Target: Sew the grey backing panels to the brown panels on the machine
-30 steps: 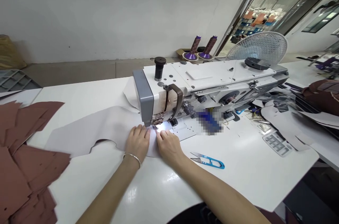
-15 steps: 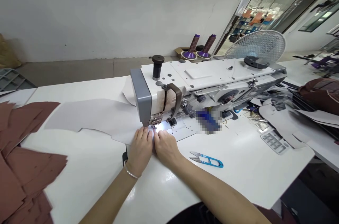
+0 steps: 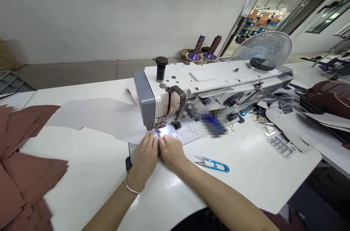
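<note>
My left hand point(image 3: 146, 152) and my right hand point(image 3: 171, 151) lie side by side just in front of the needle area of a sewing machine point(image 3: 166, 96). The fingers of both are curled and pressed together on the near edge of a pale fabric piece point(image 3: 104, 116). From my left hand, this piece stretches leftward over the table, its pale side up. A narrow reddish-brown strip point(image 3: 158, 137) shows between my fingertips, close to the lit presser foot point(image 3: 158, 130). My fingers hide most of the gripped edge.
Blue thread snips point(image 3: 212, 164) lie right of my right forearm. Reddish-brown cut pieces point(image 3: 32, 172) are stacked at the left. Two thread cones point(image 3: 199, 48) and a white fan point(image 3: 264, 47) stand behind the machine. Pale scraps point(image 3: 287, 125) lie at the right.
My left hand has turned slightly and its fingertips sit a little lower, with the bracelet shifted. The fabric piece has moved slightly left and up. My right hand stays nearly where it was.
</note>
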{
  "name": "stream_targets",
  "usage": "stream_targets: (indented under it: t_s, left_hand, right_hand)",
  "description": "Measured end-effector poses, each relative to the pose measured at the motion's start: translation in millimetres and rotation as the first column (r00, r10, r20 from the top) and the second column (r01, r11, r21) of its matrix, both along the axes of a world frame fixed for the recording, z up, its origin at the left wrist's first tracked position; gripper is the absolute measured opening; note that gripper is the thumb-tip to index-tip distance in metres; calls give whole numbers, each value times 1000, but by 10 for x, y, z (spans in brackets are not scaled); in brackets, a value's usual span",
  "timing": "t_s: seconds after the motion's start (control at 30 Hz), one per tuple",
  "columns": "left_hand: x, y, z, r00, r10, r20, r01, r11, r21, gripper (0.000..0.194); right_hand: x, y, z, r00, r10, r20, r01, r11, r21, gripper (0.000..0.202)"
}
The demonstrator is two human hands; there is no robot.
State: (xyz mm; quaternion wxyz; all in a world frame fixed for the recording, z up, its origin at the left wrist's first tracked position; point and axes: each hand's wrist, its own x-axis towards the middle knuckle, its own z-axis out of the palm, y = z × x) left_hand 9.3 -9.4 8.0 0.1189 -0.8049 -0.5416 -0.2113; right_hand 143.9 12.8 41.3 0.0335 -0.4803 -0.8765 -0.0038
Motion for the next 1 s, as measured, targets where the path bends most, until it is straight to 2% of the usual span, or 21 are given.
stream_targets:
  t_s: [0.23, 0.57, 0.77, 1.0]
  left_hand:
    - [11, -35, 96, 999, -3, -35, 5, 998, 60, 30]
    - [-148, 127, -12, 998, -25, 50, 23, 999, 37, 35]
    - [-229, 205, -35, 997, -27, 76, 30, 999, -41, 44]
    - [-231, 216, -41, 1000, -18, 20, 18, 1000, -11, 43]
  right_hand:
    - [3, 18, -7, 999, 19, -39, -19, 1000, -19, 17]
    - [-7, 68, -81, 999, 20, -26, -20, 1000, 23, 17]
    - [-11, 76, -114, 1000, 6, -16, -6, 1000, 27, 18]
    - [-10, 68, -129, 999, 4, -36, -2, 999, 50, 18]
